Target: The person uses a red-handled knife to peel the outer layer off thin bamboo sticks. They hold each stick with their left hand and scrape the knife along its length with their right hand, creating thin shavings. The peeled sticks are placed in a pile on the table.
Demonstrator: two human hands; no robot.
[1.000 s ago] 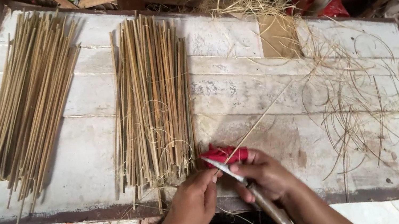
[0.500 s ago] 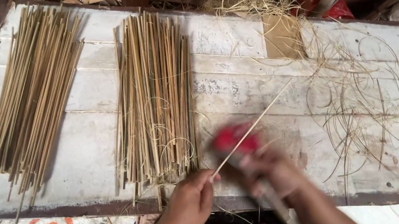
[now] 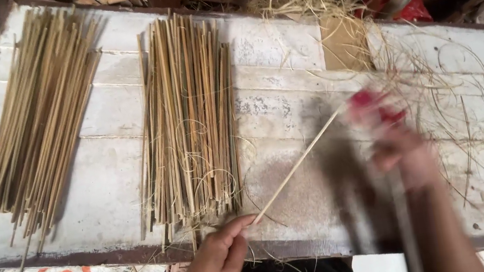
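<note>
White plank bench [image 3: 102,199], left hand [image 3: 220,261] pinching bamboo strip [image 3: 299,162] (right hand [image 3: 399,155] blurred, grip unclear).

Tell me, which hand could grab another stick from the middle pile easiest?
Probably the left hand. It pinches the near end of the thin stick right beside the middle pile of sticks. The right hand is a blur farther away, holding something red-tipped.
</note>
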